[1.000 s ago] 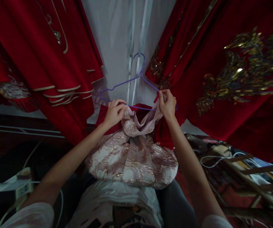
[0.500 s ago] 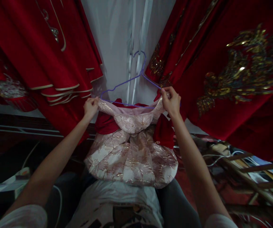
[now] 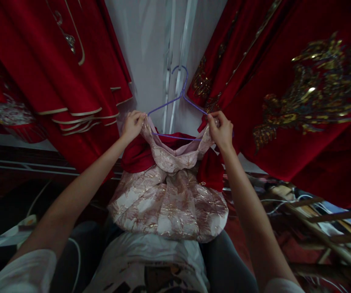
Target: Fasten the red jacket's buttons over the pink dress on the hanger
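A pink and gold brocade dress (image 3: pixel 169 199) hangs in front of me, its skirt bunched low over my lap. My left hand (image 3: pixel 132 125) is closed on the dress's left shoulder, pressed against the left arm of a purple wire hanger (image 3: pixel 179 97). On the other side my right hand (image 3: pixel 219 131) pinches the dress's right shoulder at the hanger's right end. A red garment (image 3: pixel 137 156) sits behind the dress under the hanger bar. The hanger's hook points up in front of a white wall.
Red embroidered garments hang on the left (image 3: pixel 56 69) and on the right (image 3: pixel 291 93), the right one with gold sequin work. White cables and a power strip (image 3: pixel 25 226) lie at the lower left. A wooden frame with cables and papers (image 3: pixel 315 211) stands at the lower right.
My left hand has moved right and up along the hanger, carrying the dress's left shoulder onto the hanger arm. The right hand has stayed where it was.
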### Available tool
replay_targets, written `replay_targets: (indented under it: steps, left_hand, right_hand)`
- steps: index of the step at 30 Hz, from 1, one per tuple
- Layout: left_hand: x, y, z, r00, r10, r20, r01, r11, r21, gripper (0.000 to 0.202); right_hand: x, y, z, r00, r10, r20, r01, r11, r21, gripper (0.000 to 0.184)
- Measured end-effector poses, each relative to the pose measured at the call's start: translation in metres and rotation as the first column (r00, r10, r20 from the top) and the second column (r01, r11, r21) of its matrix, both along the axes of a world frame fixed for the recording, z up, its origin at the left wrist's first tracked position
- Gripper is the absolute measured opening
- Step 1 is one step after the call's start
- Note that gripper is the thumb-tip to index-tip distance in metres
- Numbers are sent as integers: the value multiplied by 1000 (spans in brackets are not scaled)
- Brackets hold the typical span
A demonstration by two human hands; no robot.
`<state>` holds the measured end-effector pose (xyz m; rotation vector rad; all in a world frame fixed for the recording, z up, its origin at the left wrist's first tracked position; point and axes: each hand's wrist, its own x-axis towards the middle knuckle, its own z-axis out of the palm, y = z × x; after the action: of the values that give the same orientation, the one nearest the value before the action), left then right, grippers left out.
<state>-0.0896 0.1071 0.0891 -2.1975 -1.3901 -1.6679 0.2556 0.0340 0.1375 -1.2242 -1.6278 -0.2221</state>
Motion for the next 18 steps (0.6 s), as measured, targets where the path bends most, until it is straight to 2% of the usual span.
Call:
replay_targets:
  steps: [3,6,8,10,11,13,15,18]
  left_hand:
    - [10,-1,4,994,-108,11,108,992,-57,48]
    - [2,7,-6,977,-158,143,175,978,-116,49]
    - [-11,17,-20,954,-115,278,165,973,-161,49]
    - [-24,27,-37,926,-1,378,114,954,-277,48]
    - [-30,30,-45,928,54,369,87,931,-355,46]
    - [-39,31,-61,964,103,244,24,884,-466,38]
    - [-43,25,-74,994,78,73,-32,868,-495,32]
    - [-40,13,-86,993,4,-119,-63,866,-496,40]
  right_hand:
    - [-1,0,-1,1000,-4,16,4,1000,8,37]
    - [-2,1,-3,1000,-1,27,1,1000,13,36]
    - [-3,1,-4,1000,0,24,-1,1000,15,36]
    - [-3,2,-4,1000,-3,17,2,1000,14,36]
    - [-3,3,-5,1000,-7,16,7,1000,13,37]
    - [-4,4,-5,1000,-13,14,12,1000,12,36]
    - [-4,4,-6,1000,-11,11,11,1000,16,35]
    - [-3,5,-6,1000,-1,7,1,1000,21,34]
